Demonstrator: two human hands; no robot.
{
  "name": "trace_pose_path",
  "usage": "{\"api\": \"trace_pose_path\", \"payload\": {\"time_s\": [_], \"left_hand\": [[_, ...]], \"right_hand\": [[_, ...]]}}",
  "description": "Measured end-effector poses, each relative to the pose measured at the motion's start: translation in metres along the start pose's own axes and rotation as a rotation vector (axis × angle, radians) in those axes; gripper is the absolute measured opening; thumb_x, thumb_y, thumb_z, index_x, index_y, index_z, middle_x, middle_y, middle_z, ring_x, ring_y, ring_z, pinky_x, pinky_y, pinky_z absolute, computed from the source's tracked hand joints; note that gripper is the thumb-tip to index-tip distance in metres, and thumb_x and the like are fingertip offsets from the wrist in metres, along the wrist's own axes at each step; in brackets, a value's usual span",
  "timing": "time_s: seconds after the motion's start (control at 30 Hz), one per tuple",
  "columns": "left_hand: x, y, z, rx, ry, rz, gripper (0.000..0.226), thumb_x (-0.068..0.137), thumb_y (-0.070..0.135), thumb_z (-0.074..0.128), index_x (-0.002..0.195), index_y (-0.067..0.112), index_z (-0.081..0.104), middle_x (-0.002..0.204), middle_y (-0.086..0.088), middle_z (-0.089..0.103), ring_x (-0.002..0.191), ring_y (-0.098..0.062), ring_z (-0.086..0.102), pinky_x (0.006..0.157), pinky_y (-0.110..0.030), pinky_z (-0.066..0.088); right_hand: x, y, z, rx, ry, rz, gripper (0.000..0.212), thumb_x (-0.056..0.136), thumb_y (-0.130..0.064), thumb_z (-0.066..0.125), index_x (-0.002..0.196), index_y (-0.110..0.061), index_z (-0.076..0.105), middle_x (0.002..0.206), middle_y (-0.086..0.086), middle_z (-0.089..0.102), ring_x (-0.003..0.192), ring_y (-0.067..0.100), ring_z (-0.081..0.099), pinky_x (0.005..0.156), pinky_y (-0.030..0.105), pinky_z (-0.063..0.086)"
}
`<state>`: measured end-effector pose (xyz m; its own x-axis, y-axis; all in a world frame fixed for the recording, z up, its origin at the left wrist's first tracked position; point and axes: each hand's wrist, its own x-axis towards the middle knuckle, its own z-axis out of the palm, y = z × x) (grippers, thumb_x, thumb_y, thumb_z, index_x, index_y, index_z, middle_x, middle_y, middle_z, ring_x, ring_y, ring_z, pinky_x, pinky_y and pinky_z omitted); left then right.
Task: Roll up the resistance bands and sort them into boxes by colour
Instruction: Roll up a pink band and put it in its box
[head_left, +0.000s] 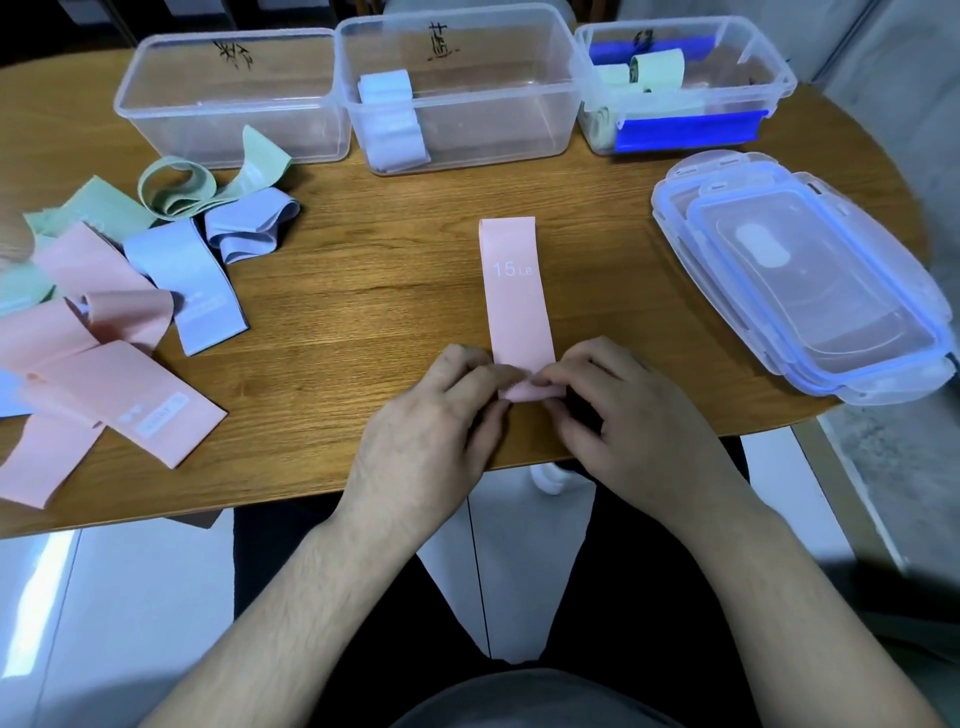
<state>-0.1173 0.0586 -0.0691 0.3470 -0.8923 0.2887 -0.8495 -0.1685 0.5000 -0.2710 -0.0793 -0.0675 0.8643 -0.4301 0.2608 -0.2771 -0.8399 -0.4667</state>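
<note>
Here, both hands' fingers (498, 371) roll pink band (514, 291) marked "15 LB".

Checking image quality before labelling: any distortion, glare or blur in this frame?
Head view: wide-angle lens bows the table edge; window glare on the floor tiles; pink band and its "15 LB" print sharp; left pile softens toward the frame edge.

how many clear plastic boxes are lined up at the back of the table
3: left box looks empty, middle box holds rolled blue bands, right box holds green ones. Their lids are stacked to the right.
</note>
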Motion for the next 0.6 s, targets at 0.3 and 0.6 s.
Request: {"api": "trace_pose_path", "payload": {"time_s": [0.3,0.6], "left_hand": [[0.004,-0.003,0.004,0.025,-0.007,-0.005,0.03,0.096,0.034,0.046,0.12,0.033,0.063,0.115,0.014,0.057,0.083,-0.015,0.067,0.054,-0.036,0.055],[0.01,-0.003,0.003,0.01,-0.011,-0.023,0.029,0.095,0.042,0.042,0.122,0.042,0.052,0.117,0.016,0.052,0.083,-0.019,0.067,0.055,-0.04,0.055]], "right_hand": [[0.005,-0.001,0.0,-0.022,0.05,-0.025,0.026,0.089,-0.015,0.064,0.115,-0.018,0.069,0.108,-0.003,0.057,0.093,0.016,0.059,0.079,0.019,0.043],[0.01,0.0,0.0,0.032,0.044,-0.035,0.031,0.087,-0.006,0.07,0.112,-0.024,0.071,0.107,-0.008,0.059,0.094,0.013,0.061,0.078,0.017,0.044]]}}
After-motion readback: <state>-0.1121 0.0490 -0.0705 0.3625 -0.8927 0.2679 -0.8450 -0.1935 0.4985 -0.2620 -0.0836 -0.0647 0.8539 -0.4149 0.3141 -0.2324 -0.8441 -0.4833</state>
